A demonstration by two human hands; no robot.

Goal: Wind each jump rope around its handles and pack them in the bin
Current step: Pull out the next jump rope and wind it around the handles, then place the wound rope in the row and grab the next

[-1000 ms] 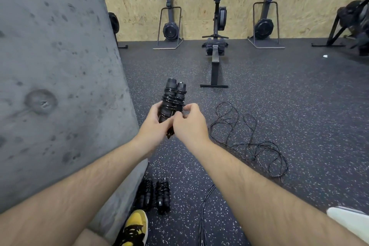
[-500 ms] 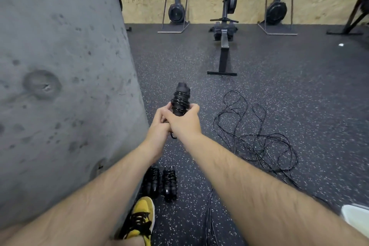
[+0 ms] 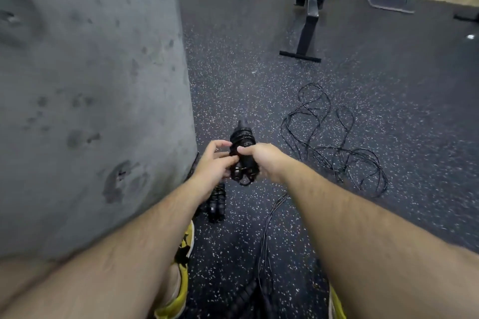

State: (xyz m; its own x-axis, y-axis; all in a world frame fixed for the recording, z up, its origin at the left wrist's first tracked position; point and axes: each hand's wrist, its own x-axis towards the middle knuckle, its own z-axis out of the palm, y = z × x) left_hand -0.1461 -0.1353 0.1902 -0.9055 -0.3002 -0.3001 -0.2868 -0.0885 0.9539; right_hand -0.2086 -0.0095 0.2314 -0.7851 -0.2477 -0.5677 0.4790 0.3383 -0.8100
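A person's right hand (image 3: 261, 160) curls around a wound black jump rope (image 3: 243, 156), gripping the bundle from the right, while the left hand (image 3: 213, 166) pinches its lower left side with thumb and curled fingertips. The bundle is held in the air above the speckled rubber floor (image 3: 388, 90), its long axis running away from the camera, with one handle end pointing up and forward and the looped cord ends nearest the wrists. How many handles sit inside the coils cannot be made out; the fingers hide the bundle's middle. Below the left wrist, another wound rope (image 3: 217, 204) lies on the floor, partly covered by the forearm, close to the foot of a grey concrete column (image 3: 90, 85). To the right, a loose tangle of black cord (image 3: 337, 147) sprawls on the floor, with strands trailing toward the bottom edge between two yellow shoes (image 3: 185, 254), both cut off by arms or frame. A rowing machine (image 3: 308, 8) stands beyond, its top cropped.
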